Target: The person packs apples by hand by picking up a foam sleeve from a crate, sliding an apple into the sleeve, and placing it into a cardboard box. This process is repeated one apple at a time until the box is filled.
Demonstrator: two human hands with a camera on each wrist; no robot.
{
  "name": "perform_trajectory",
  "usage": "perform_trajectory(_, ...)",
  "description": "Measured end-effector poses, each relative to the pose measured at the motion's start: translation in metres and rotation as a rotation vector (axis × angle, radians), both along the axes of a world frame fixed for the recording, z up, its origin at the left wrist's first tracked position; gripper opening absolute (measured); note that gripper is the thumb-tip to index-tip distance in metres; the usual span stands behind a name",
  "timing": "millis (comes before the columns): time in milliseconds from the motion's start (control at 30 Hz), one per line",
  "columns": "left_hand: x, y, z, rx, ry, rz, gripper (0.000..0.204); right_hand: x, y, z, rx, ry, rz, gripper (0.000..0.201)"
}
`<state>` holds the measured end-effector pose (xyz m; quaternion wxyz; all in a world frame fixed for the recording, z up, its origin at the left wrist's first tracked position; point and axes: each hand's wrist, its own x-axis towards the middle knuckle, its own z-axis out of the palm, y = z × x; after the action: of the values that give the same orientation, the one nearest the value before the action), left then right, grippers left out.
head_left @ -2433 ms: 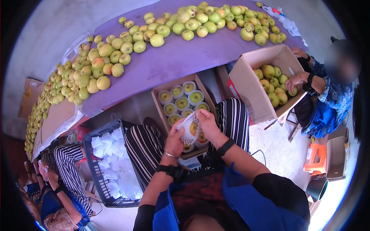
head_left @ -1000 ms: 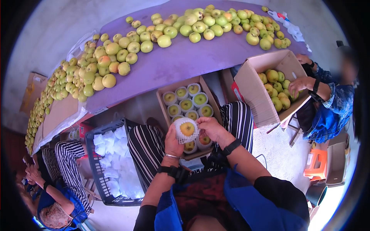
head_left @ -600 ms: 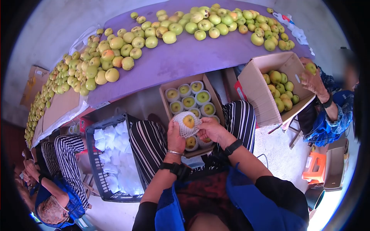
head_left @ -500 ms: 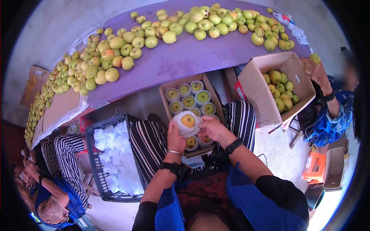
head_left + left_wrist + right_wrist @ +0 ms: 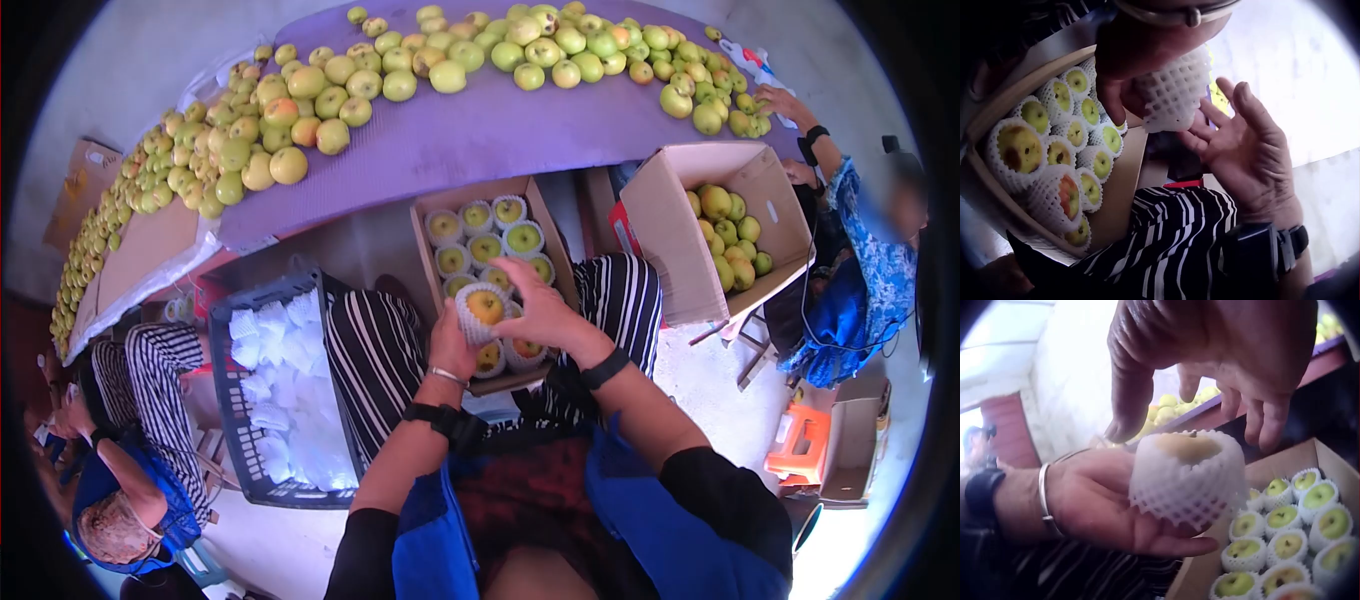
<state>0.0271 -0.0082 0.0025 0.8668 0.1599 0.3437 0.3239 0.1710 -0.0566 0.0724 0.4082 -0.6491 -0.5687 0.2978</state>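
Observation:
A yellow-green apple (image 5: 486, 306) in a white foam net (image 5: 1191, 481) rests in my left hand (image 5: 452, 345), which cups it from below and the side. The right wrist view shows the apple's stem end above the net, with the left palm under it. My right hand (image 5: 545, 308) is spread just right of and above the apple, thumb and fingers apart and holding nothing. Below and beyond both hands stands a cardboard box (image 5: 424, 222) with rows of netted apples (image 5: 484, 247). My hands hide part of the front rows.
To the left stands a dark plastic crate (image 5: 237, 440) of white foam nets (image 5: 285, 375). A purple-covered table (image 5: 440, 150) bears many loose apples (image 5: 330, 75). A larger carton (image 5: 655, 250) of apples stands at right, beside another person (image 5: 860, 255); someone else sits at left.
The net, earlier stretched between both hands, now surrounds the apple. My right hand has let go and spread. The person at right, lately holding an apple, now reaches to the table.

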Motion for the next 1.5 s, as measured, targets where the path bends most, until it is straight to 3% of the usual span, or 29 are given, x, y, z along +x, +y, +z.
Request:
perform_trajectory(33,0.003,-0.001,0.005,0.043,0.036,-0.028,0.044,-0.003,0.001,0.006,0.095,-0.261,0.140,0.069)
perform_trajectory(100,0.006,-0.006,0.010,0.049,0.073,-0.041,0.043,-0.007,0.001,0.003,0.018,-0.306,0.215,0.069)
perform_trajectory(167,0.008,-0.007,0.007,0.209,0.137,-0.131,0.041,-0.008,0.004,0.003,-0.045,-0.351,0.291,0.068)
perform_trajectory(267,0.004,-0.005,0.023,0.075,0.125,-0.266,0.035,0.003,0.011,0.004,-0.237,-0.310,0.376,0.064)
perform_trajectory(300,0.007,-0.001,0.017,0.069,0.122,-0.262,0.035,0.013,0.011,0.004,-0.225,-0.247,0.288,0.063)
perform_trajectory(333,0.013,0.004,0.004,0.229,0.306,-0.301,0.033,0.022,0.010,0.004,-0.214,-0.185,0.195,0.061)
perform_trajectory(400,0.029,0.007,-0.029,0.586,0.560,-0.312,0.027,0.035,0.010,0.002,-0.287,-0.234,0.124,0.060)
perform_trajectory(433,0.036,0.004,-0.040,0.582,0.550,-0.313,0.027,0.040,0.010,0.001,-0.343,-0.283,0.048,0.059)
perform_trajectory(500,0.050,-0.001,-0.053,1.047,0.964,-0.593,0.028,0.045,0.006,-0.011,-0.405,-0.238,-0.006,0.058)
perform_trajectory(533,0.055,-0.004,-0.052,1.051,0.951,-0.592,0.028,0.047,0.004,-0.019,-0.462,-0.186,-0.054,0.058)
perform_trajectory(600,0.061,-0.017,-0.052,1.177,0.990,-0.808,0.032,0.050,-0.003,-0.036,-0.520,-0.130,-0.156,0.060)
perform_trajectory(633,0.062,-0.024,-0.058,1.172,0.974,-0.810,0.032,0.052,-0.008,-0.045,-0.572,-0.063,-0.254,0.062)
perform_trajectory(700,0.064,-0.033,-0.067,1.389,1.037,-0.794,0.034,0.055,-0.014,-0.058,-0.596,-0.050,-0.288,0.063)
perform_trajectory(800,0.061,-0.031,-0.071,1.410,1.000,-0.824,0.035,0.053,-0.017,-0.061,-0.559,-0.107,-0.384,0.064)
perform_trajectory(900,0.061,-0.029,-0.077,1.396,1.070,-0.828,0.034,0.043,-0.014,-0.058,-0.676,-0.114,-0.381,0.061)
perform_trajectory(967,0.055,-0.029,-0.074,1.425,1.070,-0.854,0.034,0.039,-0.014,-0.071,-0.745,-0.351,-0.322,0.056)
perform_trajectory(1033,0.050,-0.030,-0.073,1.451,1.070,-0.877,0.034,0.031,-0.012,-0.076,-0.752,-0.380,-0.343,0.048)
perform_trajectory(1133,0.045,-0.034,-0.075,1.436,1.072,-0.841,0.035,0.027,-0.011,-0.081,-0.799,-0.486,-0.279,0.044)
perform_trajectory(1200,0.043,-0.035,-0.076,1.476,1.127,-0.825,0.037,0.029,-0.013,-0.092,-0.900,-0.532,-0.180,0.062)
perform_trajectory(1333,0.041,-0.034,-0.070,1.437,1.120,-0.846,0.034,0.034,-0.023,-0.123,-0.897,-0.653,-0.205,0.061)
perform_trajectory(1400,0.041,-0.034,-0.071,1.425,1.115,-0.851,0.036,0.031,-0.023,-0.124,-1.072,-0.715,-0.113,0.048)
perform_trajectory(1433,0.041,-0.034,-0.072,1.426,1.113,-0.853,0.036,0.031,-0.024,-0.121,-1.073,-0.714,-0.116,0.048)
perform_trajectory(1500,0.041,-0.034,-0.078,1.440,1.117,-0.817,0.039,0.031,-0.025,-0.118,-1.046,-0.726,0.074,0.051)
